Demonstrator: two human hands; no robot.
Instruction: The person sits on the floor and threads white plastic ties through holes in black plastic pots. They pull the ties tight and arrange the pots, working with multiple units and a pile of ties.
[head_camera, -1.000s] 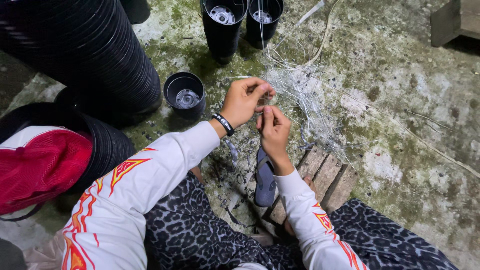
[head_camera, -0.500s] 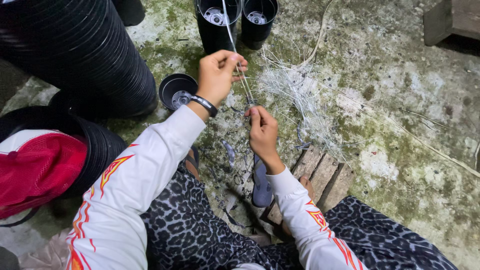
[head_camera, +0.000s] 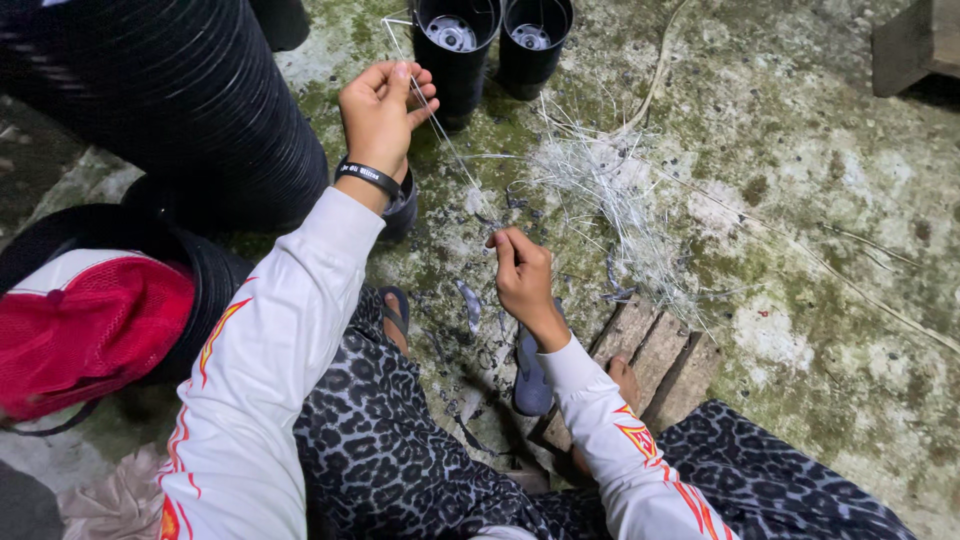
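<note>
My left hand (head_camera: 383, 112), with a black wristband, is raised near the top centre and pinches one end of a thin clear strand (head_camera: 445, 150). My right hand (head_camera: 522, 275) sits lower, at mid-frame, and pinches the same strand's other end. The strand runs taut between them on a slant. A loose tangle of clear strands (head_camera: 610, 195) lies on the mossy concrete just right of my right hand. A small black pot (head_camera: 404, 208) is mostly hidden behind my left wrist.
Two black plastic pots (head_camera: 455, 40) (head_camera: 533, 35) stand at the top. Long stacks of black pots (head_camera: 170, 100) lie at the left, with a red and white cap (head_camera: 85, 330) below them. Wooden slats (head_camera: 650, 350) lie under my feet; a wooden block (head_camera: 915, 40) is top right.
My left hand has moved up and to the left, away from my right hand, drawing the strand out longer. My right hand stayed at about the same place.
</note>
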